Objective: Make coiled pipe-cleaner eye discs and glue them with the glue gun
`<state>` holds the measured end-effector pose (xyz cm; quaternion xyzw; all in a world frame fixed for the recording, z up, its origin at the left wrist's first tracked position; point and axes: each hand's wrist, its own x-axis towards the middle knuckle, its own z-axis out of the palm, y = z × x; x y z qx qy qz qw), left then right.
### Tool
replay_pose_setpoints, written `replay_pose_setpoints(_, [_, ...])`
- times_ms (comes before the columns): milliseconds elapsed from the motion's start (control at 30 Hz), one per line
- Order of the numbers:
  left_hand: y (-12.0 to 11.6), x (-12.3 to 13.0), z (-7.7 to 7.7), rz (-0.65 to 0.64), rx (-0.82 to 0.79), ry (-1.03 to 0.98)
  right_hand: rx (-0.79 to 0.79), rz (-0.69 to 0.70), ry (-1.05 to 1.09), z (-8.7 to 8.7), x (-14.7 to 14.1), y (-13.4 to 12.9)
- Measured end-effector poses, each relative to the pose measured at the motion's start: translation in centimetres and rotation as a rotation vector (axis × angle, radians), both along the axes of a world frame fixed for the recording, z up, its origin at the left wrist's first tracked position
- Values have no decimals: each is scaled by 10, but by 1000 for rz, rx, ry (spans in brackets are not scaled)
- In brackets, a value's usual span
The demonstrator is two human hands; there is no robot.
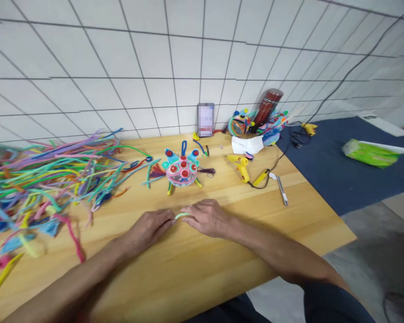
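Holding a short, curved, pale-green thin strip (182, 215) between the bare left hand (154, 224) and bare right hand (207, 217), over the front part of a light-wood table (195, 273), nearer than a round, multicoloured craft figure (182, 171) with red discs and a blue loop on top. Pinching one end with left thumb and fingers, closed nearly together; gripping the other end with right thumb and fingers, closed likewise. Cannot tell the strip's length inside the fingers. See also, to the left, a loose heap of multicoloured pipe cleaners (70, 172); to the right, a yellow glue gun (242, 168); behind, an upright, dark-edged phone (206, 119).
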<state>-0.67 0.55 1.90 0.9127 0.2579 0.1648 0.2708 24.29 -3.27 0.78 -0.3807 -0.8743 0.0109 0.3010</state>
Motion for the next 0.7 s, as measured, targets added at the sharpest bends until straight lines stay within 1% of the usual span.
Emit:
replay_pose_setpoints(133, [-1,2,3,15,-30,-23,1,50,-8,0,-1,-1])
replay_pose_setpoints(333, [-3,3,11,154,-120,-128,25,34,47,-4,-2,-1])
replay_pose_setpoints(433, [-3,2,11,209,-151,-172,-3,42,105,-2,-3,-2])
replay_pose_setpoints(533, [-5,1,5,195,-180,-169,-69,37,131,1,-5,-4])
replay_pose_setpoints(633, [-7,1,0,124,-176,-154,-130,48,135,3,-7,-6])
replay_pose_setpoints(700, [-8,2,-1,83,-181,-137,-143,68,147,4,-7,-7])
